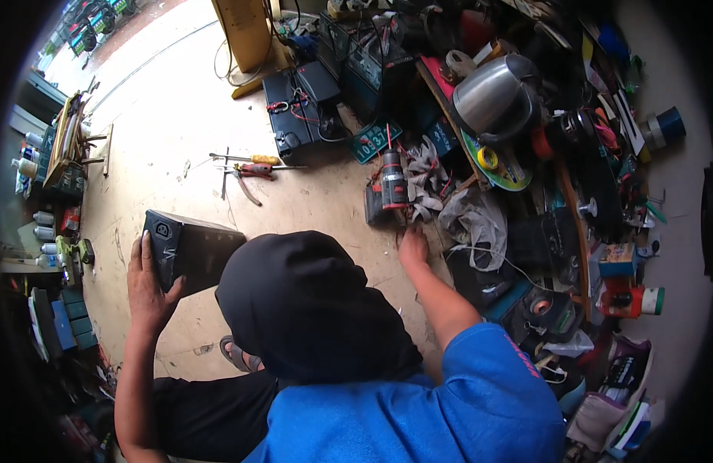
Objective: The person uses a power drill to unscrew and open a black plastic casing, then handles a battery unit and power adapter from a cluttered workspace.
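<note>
Black box (204, 253) runs crosswise, marked end left, against spread left hand (150, 289); right hand (413, 246) with grip unclear.

A black box (206, 255) with pale markings meets your left fingers (146, 251); a black-and-red drill (393, 185) is just beyond your right fingers (411, 234), a whitish bag (489, 226) to their right. Your shirt (387, 420) is bright blue.
</note>
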The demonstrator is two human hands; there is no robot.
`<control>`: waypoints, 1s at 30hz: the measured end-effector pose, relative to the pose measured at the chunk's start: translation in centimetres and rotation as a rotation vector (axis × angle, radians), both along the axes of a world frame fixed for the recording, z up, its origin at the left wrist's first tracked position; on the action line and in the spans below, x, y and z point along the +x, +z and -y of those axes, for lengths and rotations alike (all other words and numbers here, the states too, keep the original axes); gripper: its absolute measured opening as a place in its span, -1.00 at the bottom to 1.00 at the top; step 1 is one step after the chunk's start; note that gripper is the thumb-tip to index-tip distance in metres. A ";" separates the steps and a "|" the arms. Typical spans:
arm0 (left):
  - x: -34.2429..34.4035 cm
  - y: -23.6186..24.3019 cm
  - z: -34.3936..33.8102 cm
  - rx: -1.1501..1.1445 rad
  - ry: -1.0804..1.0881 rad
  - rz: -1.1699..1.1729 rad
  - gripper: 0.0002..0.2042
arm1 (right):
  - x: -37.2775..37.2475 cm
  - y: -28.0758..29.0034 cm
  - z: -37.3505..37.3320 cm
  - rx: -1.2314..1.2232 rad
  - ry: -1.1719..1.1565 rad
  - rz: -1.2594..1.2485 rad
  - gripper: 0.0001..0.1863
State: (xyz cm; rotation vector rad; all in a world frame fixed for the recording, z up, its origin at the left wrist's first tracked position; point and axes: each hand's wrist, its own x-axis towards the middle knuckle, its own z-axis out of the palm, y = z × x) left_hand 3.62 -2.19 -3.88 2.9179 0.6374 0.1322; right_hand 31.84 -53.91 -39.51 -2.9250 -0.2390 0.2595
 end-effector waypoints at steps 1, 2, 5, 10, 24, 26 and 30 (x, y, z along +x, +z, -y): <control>-0.1 0.0 0.1 -0.017 0.008 -0.019 0.08 | -0.4 0.4 -0.4 0.039 -0.048 -0.034 -0.57; -0.4 0.0 -0.1 -0.040 0.024 -0.013 0.09 | -0.8 1.1 -0.7 0.076 -0.097 -0.063 -0.55; -1.7 0.5 -0.2 -0.078 0.070 -0.032 0.10 | -3.3 6.8 -1.6 0.147 -0.119 -0.280 -0.39; -0.7 -0.2 -0.2 -0.075 0.036 0.012 0.11 | -7.8 9.4 2.8 0.775 -0.276 -0.786 -0.26; -1.4 -0.1 -0.9 -0.173 0.049 0.000 0.19 | -0.3 35.8 6.6 1.153 -0.101 -0.155 -0.82; -1.1 -0.3 -0.7 -0.146 0.060 -0.033 0.20 | 3.9 41.7 10.2 0.885 -0.044 0.468 -0.67; -2.1 0.2 -0.9 -0.146 0.081 -0.028 0.21 | 10.5 53.4 14.7 0.614 -0.127 0.929 -0.66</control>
